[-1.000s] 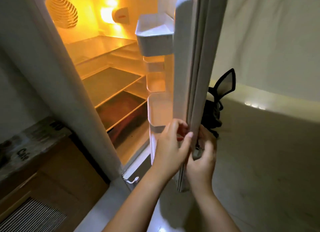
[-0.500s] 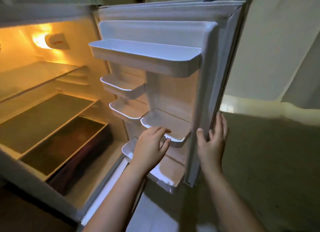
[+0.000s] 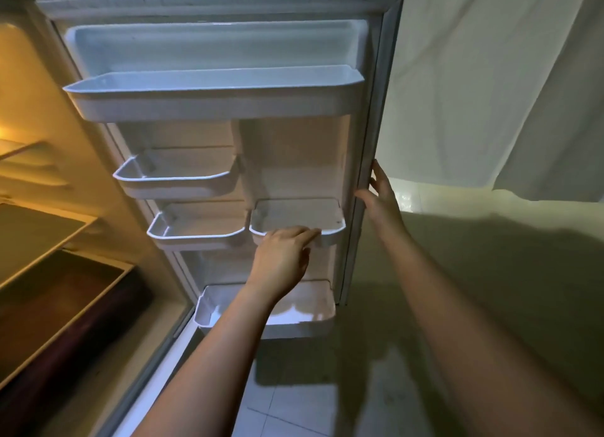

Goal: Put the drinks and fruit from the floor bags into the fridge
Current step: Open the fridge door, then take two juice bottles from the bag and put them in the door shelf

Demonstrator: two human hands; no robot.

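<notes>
While the fridge door (image 3: 209,44) stands open, right hand (image 3: 380,194), fingers spread, rests flat on its edge; left hand (image 3: 284,253), fingers loosely together, touches a bare door bin (image 3: 333,232). Bags, drinks, fruit out of view. Swing door fully wide, release gently.

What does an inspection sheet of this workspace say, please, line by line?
Surface: tiled floor, bare where visible.
Job's things: fridge door wide open; all five door bins empty, top bin included; inner shelves show nothing. No drinks, fruit or bags seen.
Clutter: nothing seen.
Grips: left hand open, fingertips on the small right bin; right hand open, flat on the door's outer edge.
Cables: nothing seen.
Surroundings: pale curtain at right; dim room, fridge lit inside.
</notes>
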